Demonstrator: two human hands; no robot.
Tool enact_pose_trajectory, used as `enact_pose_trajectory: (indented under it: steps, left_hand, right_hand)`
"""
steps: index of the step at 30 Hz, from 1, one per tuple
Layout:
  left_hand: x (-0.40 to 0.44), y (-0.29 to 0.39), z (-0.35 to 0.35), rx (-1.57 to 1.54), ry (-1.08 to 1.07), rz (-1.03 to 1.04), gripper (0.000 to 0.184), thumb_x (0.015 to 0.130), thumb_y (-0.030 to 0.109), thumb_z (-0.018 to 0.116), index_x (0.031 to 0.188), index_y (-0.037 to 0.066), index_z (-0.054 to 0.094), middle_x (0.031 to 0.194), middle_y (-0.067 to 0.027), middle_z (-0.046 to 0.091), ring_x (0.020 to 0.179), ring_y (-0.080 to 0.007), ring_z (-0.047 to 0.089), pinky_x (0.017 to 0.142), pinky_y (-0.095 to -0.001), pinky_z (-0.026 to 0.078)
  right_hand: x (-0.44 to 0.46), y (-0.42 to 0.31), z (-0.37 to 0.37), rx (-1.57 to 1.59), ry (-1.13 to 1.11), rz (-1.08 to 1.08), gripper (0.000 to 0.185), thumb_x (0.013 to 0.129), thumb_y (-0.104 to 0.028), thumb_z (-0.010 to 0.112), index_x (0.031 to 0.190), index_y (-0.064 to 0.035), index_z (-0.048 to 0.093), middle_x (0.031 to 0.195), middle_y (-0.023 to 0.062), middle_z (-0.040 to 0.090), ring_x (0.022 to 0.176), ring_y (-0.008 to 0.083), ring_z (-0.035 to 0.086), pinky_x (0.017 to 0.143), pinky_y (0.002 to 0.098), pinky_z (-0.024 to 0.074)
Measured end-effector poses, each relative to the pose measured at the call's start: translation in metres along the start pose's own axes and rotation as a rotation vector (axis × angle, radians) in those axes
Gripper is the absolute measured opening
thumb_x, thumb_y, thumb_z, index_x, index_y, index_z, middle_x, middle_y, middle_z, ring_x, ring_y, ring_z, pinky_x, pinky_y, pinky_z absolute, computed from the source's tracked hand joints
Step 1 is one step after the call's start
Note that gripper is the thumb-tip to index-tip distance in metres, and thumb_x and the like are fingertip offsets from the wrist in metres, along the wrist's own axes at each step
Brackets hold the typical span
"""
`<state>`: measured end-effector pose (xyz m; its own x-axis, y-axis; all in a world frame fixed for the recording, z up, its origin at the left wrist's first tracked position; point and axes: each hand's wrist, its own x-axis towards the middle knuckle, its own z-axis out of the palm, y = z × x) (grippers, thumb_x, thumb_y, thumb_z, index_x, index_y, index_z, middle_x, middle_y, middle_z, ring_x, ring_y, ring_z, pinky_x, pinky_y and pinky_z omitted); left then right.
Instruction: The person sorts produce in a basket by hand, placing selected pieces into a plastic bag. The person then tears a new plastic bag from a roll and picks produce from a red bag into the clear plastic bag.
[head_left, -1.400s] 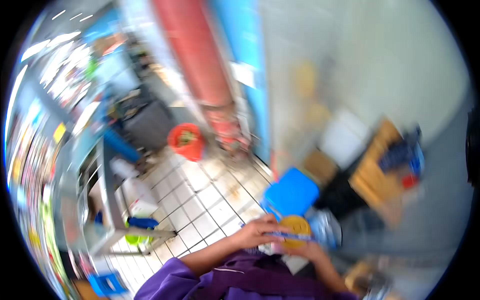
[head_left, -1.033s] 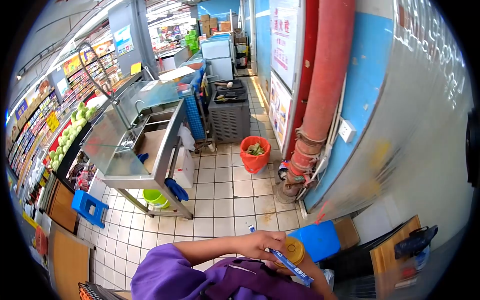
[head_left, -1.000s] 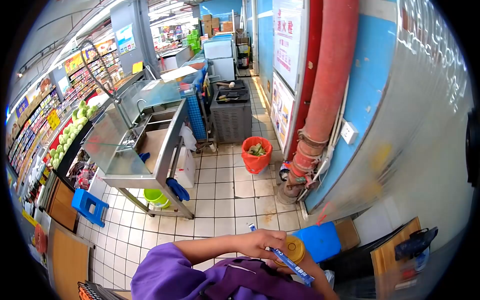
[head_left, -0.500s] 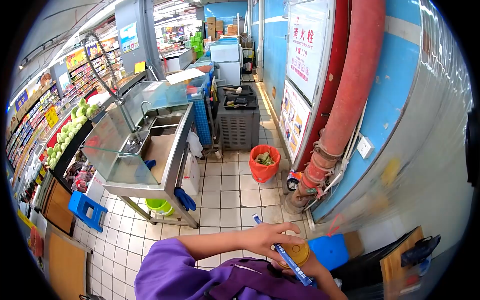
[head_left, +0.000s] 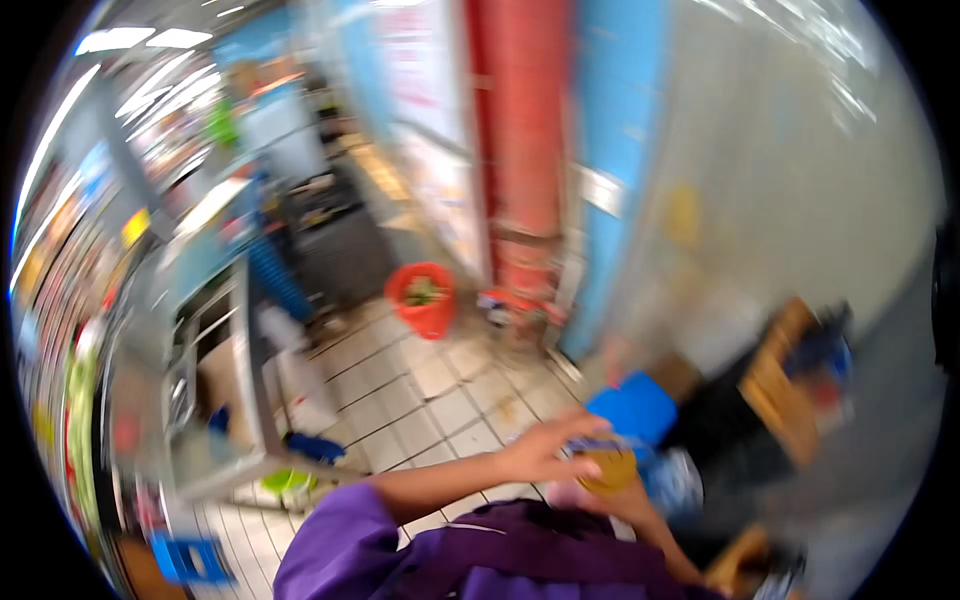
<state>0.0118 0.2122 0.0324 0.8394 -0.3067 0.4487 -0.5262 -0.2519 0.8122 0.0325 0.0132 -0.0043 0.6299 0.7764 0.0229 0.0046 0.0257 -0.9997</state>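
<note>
Motion blur softens the whole view. My left hand [head_left: 553, 447] reaches in from the left, its fingers closed on a narrow blue-and-white packet [head_left: 600, 443] that lies across a round yellow lid [head_left: 610, 470]. My right hand [head_left: 612, 500] is under and beside the yellow-lidded jar, holding it. The jar's body is mostly hidden by the hands. Both hands are close together in front of my purple clothing.
A blue stool [head_left: 632, 408] stands just beyond the hands, with a clear plastic bag [head_left: 673, 482] beside it. Further off are an orange-red bin [head_left: 424, 318], a red pipe [head_left: 528, 130], and a metal sink table [head_left: 240, 370] at left. A wooden board [head_left: 780, 390] leans at right.
The view has swung to the right and blurred, so the bin, pipe and sink table appear further left. My hands remain together around the jar and packet.
</note>
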Motion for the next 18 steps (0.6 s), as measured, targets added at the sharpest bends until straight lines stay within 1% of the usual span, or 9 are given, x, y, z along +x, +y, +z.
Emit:
enact_pose_trajectory:
  steps: [1, 3, 5, 8, 10, 12, 15, 16, 18]
  left_hand:
    - [0.008, -0.009, 0.012, -0.068, 0.025, -0.027, 0.042, 0.08, 0.026, 0.061, 0.113, 0.005, 0.046, 0.098, -0.0075, 0.047, 0.086, -0.0191, 0.051, 0.074, -0.029, 0.042]
    - [0.02, -0.018, 0.023, -0.245, 0.057, -0.158, 0.033, 0.086, 0.023, 0.051, 0.112, 0.004, 0.042, 0.099, -0.0061, 0.047, 0.085, -0.0157, 0.048, 0.075, -0.0278, 0.04]
    - [0.028, -0.03, 0.041, -0.432, 0.008, -0.39, 0.025, 0.09, 0.024, 0.042, 0.106, 0.004, 0.045, 0.095, -0.0059, 0.048, 0.081, -0.0153, 0.046, 0.076, -0.027, 0.039]
    - [0.067, -0.03, 0.068, -0.481, -0.246, -0.536, 0.026, 0.092, 0.025, 0.037, 0.101, 0.003, 0.048, 0.093, -0.0068, 0.049, 0.082, -0.0153, 0.047, 0.076, -0.0272, 0.038]
    - [0.096, -0.038, 0.096, -0.383, -0.367, -0.463, 0.028, 0.093, 0.025, 0.036, 0.097, 0.001, 0.05, 0.09, -0.0075, 0.049, 0.081, -0.0166, 0.048, 0.074, -0.0283, 0.039]
    - [0.134, -0.049, 0.119, -0.27, -0.464, -0.373, 0.03, 0.093, 0.025, 0.035, 0.094, 0.0, 0.053, 0.088, -0.0082, 0.05, 0.08, -0.018, 0.049, 0.073, -0.0294, 0.04]
    - [0.178, -0.058, 0.148, 0.18, -0.515, -0.162, 0.035, 0.093, 0.028, 0.036, 0.092, -0.002, 0.054, 0.089, -0.0157, 0.053, 0.082, -0.0297, 0.055, 0.071, -0.0343, 0.043]
    - [0.192, -0.059, 0.16, 0.225, -0.521, -0.222, 0.033, 0.092, 0.028, 0.04, 0.091, -0.002, 0.054, 0.089, -0.0171, 0.055, 0.077, -0.0323, 0.056, 0.067, -0.0348, 0.045]
    - [0.212, -0.072, 0.176, 0.138, -0.463, -0.249, 0.032, 0.092, 0.027, 0.042, 0.091, -0.002, 0.054, 0.086, -0.0168, 0.056, 0.073, -0.0327, 0.057, 0.064, -0.0345, 0.045]
  right_hand:
    - [-0.009, 0.001, -0.013, 0.142, 0.099, -0.029, 0.079, 0.061, -0.025, 0.077, 0.125, -0.0037, 0.036, 0.122, 0.0095, 0.046, 0.114, 0.0205, 0.043, 0.096, 0.0344, 0.0331]
    - [-0.022, 0.012, -0.041, 0.05, 0.306, -0.132, 0.083, 0.06, -0.025, 0.077, 0.127, -0.0029, 0.032, 0.121, 0.0098, 0.046, 0.114, 0.0188, 0.043, 0.096, 0.0341, 0.0334]
    - [-0.039, 0.03, -0.079, -0.197, 0.565, -0.09, 0.083, 0.059, -0.025, 0.077, 0.125, -0.003, 0.033, 0.12, 0.0101, 0.047, 0.111, 0.0187, 0.045, 0.095, 0.0332, 0.0342]
    - [-0.044, 0.024, -0.148, -0.249, 0.856, -0.083, 0.078, 0.058, -0.025, 0.077, 0.12, -0.0027, 0.036, 0.115, 0.0112, 0.049, 0.108, 0.0206, 0.048, 0.092, 0.0325, 0.0362]
    - [-0.048, 0.029, -0.195, -0.362, 1.08, 0.018, 0.075, 0.057, -0.024, 0.078, 0.117, -0.0022, 0.038, 0.11, 0.0125, 0.05, 0.105, 0.0221, 0.05, 0.09, 0.0323, 0.0382]
    - [-0.051, 0.039, -0.248, -0.333, 1.221, -0.057, 0.075, 0.056, -0.023, 0.078, 0.116, -0.0012, 0.038, 0.11, 0.0139, 0.051, 0.103, 0.023, 0.051, 0.088, 0.0321, 0.0394]
    - [-0.06, 0.065, -0.337, -0.249, 1.425, -0.016, 0.073, 0.056, -0.019, 0.078, 0.115, -0.0004, 0.038, 0.107, 0.0149, 0.054, 0.1, 0.0238, 0.053, 0.085, 0.0327, 0.042]
    - [-0.065, 0.086, -0.374, -0.157, 1.494, -0.101, 0.073, 0.056, -0.018, 0.077, 0.115, 0.0, 0.038, 0.105, 0.015, 0.055, 0.099, 0.0247, 0.054, 0.082, 0.0331, 0.0433]
    - [-0.07, 0.07, -0.414, -0.254, 1.657, -0.069, 0.074, 0.056, -0.018, 0.078, 0.114, -0.0004, 0.037, 0.108, 0.0149, 0.053, 0.099, 0.0244, 0.053, 0.084, 0.0337, 0.0421]
